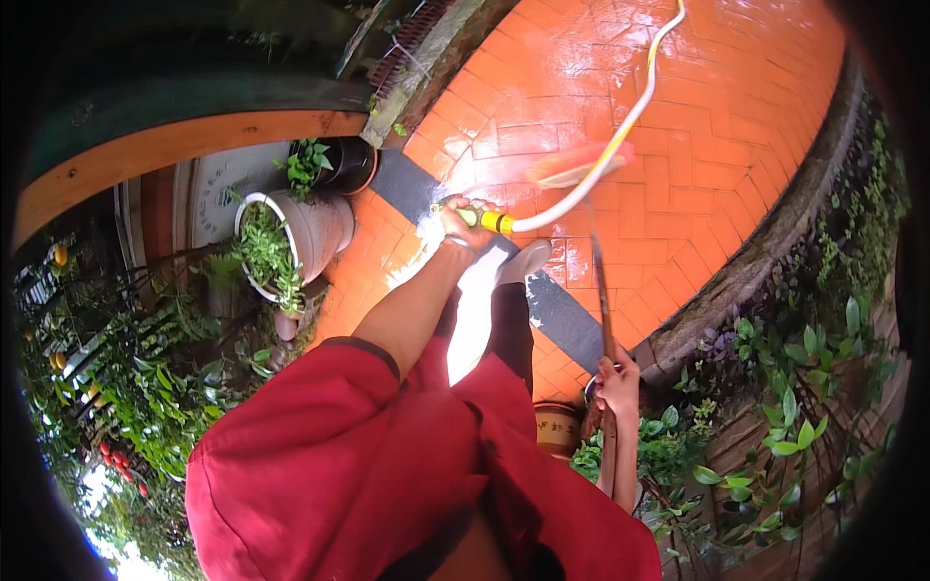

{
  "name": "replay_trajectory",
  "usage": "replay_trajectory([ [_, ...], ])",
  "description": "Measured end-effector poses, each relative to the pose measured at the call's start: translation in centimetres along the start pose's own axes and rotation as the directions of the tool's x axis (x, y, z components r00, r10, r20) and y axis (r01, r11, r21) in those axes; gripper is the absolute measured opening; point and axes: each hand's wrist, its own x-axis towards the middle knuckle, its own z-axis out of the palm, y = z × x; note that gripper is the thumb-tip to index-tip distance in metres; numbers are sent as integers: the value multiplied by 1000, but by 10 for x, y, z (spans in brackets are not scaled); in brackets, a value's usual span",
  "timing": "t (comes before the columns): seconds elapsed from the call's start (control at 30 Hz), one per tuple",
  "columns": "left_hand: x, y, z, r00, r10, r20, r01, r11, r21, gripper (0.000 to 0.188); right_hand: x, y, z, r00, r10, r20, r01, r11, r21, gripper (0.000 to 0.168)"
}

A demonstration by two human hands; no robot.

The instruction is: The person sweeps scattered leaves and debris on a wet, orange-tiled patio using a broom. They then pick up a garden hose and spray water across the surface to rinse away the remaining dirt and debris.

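Note:
My left hand (465, 221) grips a green and yellow hose nozzle (497, 221). Joined to it, a white hose (617, 138) with a yellow stripe curves away over wet orange paving (676, 196). Lower on the right, my right hand (619, 385) is closed around a long brown stick (605, 305). The stick's far end meets a blurred pinkish head (577, 165), perhaps a broom's, partly behind the hose. Glare near the nozzle hides whether water comes out. Below my left hand shows a light shoe (534, 258), under a dark trouser leg.
Left of me stand a large pale planter (338, 225) and a black pot (349, 165), near an orange-brown beam (196, 149). A brown pot (558, 428) sits by my right arm. A stone curb (734, 305) edges the paving before leafy plants (799, 428). A dark strip (570, 327) crosses the floor.

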Motion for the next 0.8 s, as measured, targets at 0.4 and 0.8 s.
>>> replay_trajectory([
  [0.4,14,30,60,938,20,345,-285,610,740,11,-40,31,31,958,-158,-239,265,809,525,60],
  [0.8,-19,59,141,664,-662,347,-679,-729,-89,29,-87,140,252,939,77,-336,161,764,625,37],
])
